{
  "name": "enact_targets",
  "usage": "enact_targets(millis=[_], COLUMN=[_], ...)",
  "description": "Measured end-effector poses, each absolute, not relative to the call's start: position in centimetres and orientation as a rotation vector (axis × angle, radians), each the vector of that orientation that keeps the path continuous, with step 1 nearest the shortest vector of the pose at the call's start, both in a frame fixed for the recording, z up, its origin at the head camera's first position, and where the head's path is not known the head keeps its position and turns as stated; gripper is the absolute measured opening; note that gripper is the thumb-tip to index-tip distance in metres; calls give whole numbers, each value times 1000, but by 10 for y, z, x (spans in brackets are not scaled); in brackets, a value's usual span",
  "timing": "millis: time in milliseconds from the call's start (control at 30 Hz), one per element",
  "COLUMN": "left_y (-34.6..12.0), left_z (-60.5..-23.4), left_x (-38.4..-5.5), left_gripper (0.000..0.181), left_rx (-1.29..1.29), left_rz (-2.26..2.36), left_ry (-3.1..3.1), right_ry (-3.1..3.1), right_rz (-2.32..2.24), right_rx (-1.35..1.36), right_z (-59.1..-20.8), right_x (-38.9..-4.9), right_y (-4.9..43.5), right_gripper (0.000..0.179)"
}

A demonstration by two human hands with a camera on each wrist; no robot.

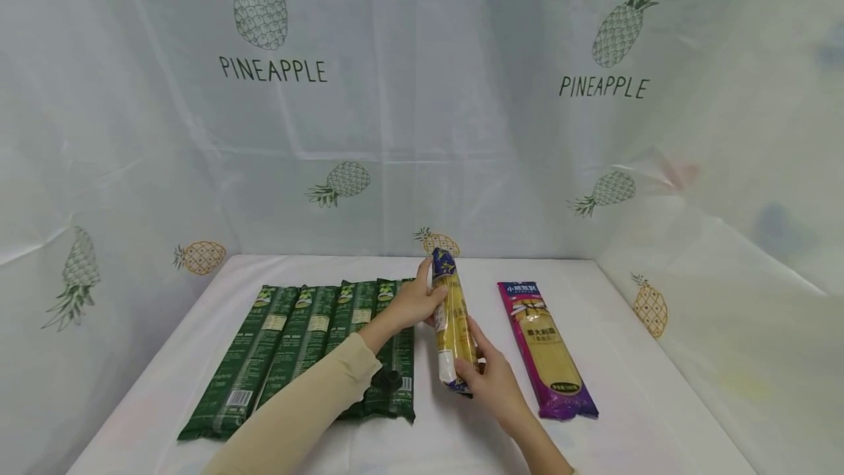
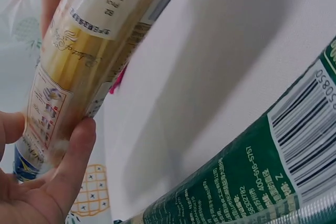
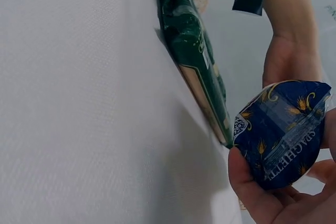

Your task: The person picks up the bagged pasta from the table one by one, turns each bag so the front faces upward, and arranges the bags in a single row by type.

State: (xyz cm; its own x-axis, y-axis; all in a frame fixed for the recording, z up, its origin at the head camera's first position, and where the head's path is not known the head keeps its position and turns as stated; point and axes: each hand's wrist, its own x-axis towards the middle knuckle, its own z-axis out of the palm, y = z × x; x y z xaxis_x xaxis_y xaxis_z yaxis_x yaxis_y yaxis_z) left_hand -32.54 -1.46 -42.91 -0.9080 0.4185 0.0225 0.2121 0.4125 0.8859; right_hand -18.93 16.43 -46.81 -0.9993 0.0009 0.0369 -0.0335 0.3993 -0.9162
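Note:
Both hands hold one packet of spaghetti, yellow in a clear wrapper with blue ends, tilted above the white table. The left hand grips its far end, and in the left wrist view thumb and fingers wrap that end of the spaghetti packet. At the near end, the right hand pinches the wrapper. The right wrist view shows the blue end marked SPAGHETTI between its thumb and fingers. To the left lie several green packets side by side. Right of the hands lies a pink and purple pasta packet.
The white table is backed by a hanging curtain printed with pineapples. The left forearm in a cream sleeve reaches across the green packets. A small dark device sits at the left wrist.

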Motion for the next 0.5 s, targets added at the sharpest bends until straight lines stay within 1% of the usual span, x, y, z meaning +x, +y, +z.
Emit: enact_targets(millis=[67, 267, 500], left_y=[-14, -13, -13], left_z=[-429, -433, -436], left_x=[-325, -324, -325], left_gripper=[83, 77, 78], left_rx=[571, 621, 537], left_rz=[1503, 1487, 1600], left_ry=[2457, 2450, 2378], right_ry=[-2618, -2643, -2662], right_rz=[1650, 1543, 1472], right_rx=[31, 67, 103], right_z=[-469, -471, -469], right_x=[-189, -188, -188], right_y=[164, 163, 162], right_gripper=[81, 80, 76])
